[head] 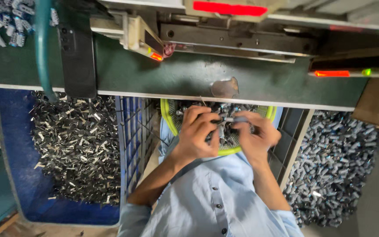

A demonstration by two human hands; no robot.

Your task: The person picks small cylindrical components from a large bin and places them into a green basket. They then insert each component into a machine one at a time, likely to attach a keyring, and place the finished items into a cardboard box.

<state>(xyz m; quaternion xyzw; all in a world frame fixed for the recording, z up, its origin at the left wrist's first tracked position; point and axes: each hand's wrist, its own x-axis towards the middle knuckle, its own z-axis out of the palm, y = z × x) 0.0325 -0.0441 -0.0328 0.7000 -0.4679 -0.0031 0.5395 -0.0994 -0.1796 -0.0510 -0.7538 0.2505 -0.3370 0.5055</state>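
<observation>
Both hands over yellow-rimmed mesh basket [168, 115] on lap | left hand [198, 131], right hand [253, 136] pinch small grey metal part [230, 119] (grips closed) | full crates both sides; plenty unworked.

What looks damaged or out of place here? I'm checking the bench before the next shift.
The green bench top has a worn bare patch at its front edge, above the yellow-rimmed basket. Otherwise, both hands work small metal parts over it.
</observation>
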